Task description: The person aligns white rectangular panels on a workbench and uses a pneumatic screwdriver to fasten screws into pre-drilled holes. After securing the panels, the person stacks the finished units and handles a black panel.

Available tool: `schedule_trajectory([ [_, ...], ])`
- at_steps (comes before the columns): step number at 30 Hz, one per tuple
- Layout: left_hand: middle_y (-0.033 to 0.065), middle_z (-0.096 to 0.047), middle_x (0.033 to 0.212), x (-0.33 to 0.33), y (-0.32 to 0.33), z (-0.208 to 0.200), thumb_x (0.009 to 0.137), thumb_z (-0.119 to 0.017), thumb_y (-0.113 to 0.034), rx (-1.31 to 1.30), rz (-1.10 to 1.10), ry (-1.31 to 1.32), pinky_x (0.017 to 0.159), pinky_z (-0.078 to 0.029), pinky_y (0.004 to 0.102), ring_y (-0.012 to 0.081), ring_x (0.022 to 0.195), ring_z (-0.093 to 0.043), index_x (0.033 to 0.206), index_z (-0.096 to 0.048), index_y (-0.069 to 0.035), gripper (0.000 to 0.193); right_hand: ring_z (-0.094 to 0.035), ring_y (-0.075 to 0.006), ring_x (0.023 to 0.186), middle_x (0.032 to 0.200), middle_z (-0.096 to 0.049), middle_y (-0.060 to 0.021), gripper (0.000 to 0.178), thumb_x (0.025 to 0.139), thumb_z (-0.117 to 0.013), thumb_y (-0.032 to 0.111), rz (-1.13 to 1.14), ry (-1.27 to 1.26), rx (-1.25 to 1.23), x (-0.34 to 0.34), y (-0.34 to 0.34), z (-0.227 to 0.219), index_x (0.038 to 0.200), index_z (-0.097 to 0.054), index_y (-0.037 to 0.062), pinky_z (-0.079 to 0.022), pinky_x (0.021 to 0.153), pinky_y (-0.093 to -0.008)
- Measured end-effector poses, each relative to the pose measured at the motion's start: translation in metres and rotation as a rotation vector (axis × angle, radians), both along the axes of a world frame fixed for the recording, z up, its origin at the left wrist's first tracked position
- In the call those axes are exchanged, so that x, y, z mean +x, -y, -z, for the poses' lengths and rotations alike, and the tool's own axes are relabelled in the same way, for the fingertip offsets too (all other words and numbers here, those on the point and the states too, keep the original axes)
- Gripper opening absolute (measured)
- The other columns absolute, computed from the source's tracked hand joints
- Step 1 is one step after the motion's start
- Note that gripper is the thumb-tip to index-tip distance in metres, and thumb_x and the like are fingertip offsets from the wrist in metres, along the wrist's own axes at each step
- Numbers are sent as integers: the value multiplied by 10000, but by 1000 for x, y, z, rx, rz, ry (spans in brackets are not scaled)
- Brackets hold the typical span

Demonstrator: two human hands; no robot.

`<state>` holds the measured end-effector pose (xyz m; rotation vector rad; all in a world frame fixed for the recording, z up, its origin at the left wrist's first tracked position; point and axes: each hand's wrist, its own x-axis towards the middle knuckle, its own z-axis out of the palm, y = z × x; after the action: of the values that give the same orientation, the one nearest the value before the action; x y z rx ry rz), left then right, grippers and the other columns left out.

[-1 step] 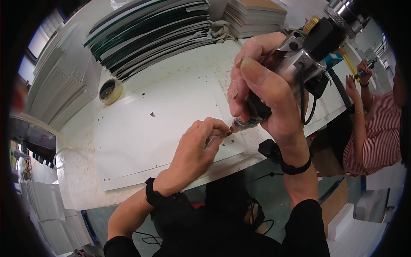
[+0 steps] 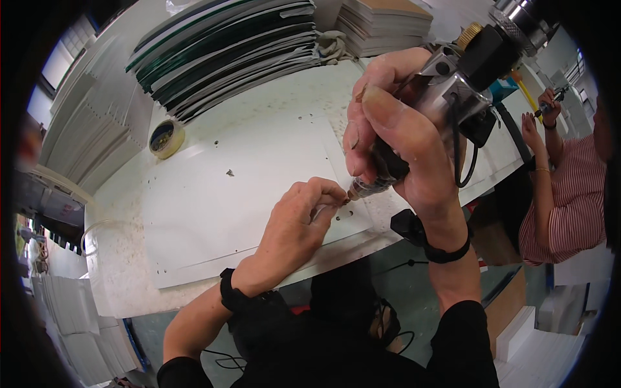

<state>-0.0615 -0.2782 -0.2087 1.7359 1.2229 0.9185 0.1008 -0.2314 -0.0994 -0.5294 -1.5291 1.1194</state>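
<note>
My right hand (image 2: 414,139) is wrapped round a power screwdriver (image 2: 488,59) with a silver and black body, a brass knob and a short black cable. Its tip points down and left, to the fingertips of my left hand (image 2: 292,223). Those fingers are pinched together above the right part of a white flat panel (image 2: 194,220); whatever small thing they hold is hidden. A few small dark holes or fasteners show on the panel beside the fingertips. Farther left on it lies a little heap of small metal pieces (image 2: 229,172).
A tape roll (image 2: 177,145) with small metal parts inside stands at the panel's far left. Behind it rises a tall stack of green, black and white sheets (image 2: 226,58). More white sheets (image 2: 97,123) are piled at left. A co-worker in a striped shirt (image 2: 569,187) works at right.
</note>
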Motion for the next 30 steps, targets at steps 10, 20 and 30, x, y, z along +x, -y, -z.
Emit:
schedule_trajectory([
  [10, 122, -682, 1239, -5, -2, -4, 956, -622, -32, 277, 98, -271, 999, -476, 425, 333, 1185, -593, 1271, -598, -41, 317, -552, -135, 480, 654, -574, -96, 173, 958, -599, 153, -23, 7, -3, 0, -3, 4, 975, -526, -3, -432, 435, -265],
  [20, 163, -627, 1242, -9, -14, -13, 893, -640, -36, 537, 351, -564, 1059, -453, 469, 382, 1223, -562, 1222, -583, 1, 336, -563, -83, 514, 653, -614, -55, 227, 896, -732, 212, -79, 48, -33, 5, -12, 6, 870, -610, 22, -439, 456, -247],
  [30, 208, -577, 1362, -8, -7, -19, 919, -690, -237, 425, 366, -656, 1153, -389, 503, 397, 1282, -535, 1351, -524, 38, 539, -559, -86, 528, 590, -561, 17, 290, 868, -782, 284, -41, 3, 27, 4, -16, 10, 779, -607, 71, -457, 540, -278],
])
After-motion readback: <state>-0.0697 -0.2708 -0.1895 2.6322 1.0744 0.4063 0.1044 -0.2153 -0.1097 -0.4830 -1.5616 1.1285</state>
